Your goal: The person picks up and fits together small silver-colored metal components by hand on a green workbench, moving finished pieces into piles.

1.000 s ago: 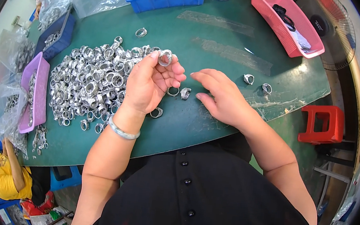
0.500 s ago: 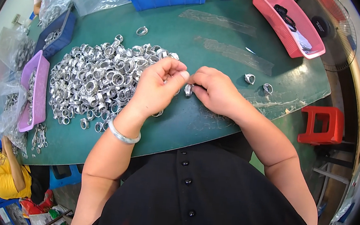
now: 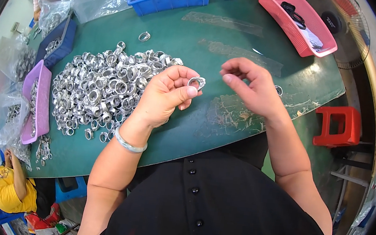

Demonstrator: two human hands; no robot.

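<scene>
Head view: green worktop [image 3: 173,39], seen from above.
Purple bin [image 3: 43,105]: left side, containing metal parts.
Clamp pile [image 3: 103,89]: on worktop, right of bin.
Left hand [image 3: 167,93]: grasping one metal ring clamp [image 3: 202,81] between thumb and fingers, above worktop, beside pile.
Right hand [image 3: 255,86]: released, fingers loosely curled, thumb parted, apart from held clamp.
Loose clamp [image 3: 279,89]: on worktop, partly hidden behind right hand.
Pink basket [image 3: 293,36]: far right corner.

Left hand [image 3: 168,92] in pinch, right hand [image 3: 255,87] loose.
</scene>
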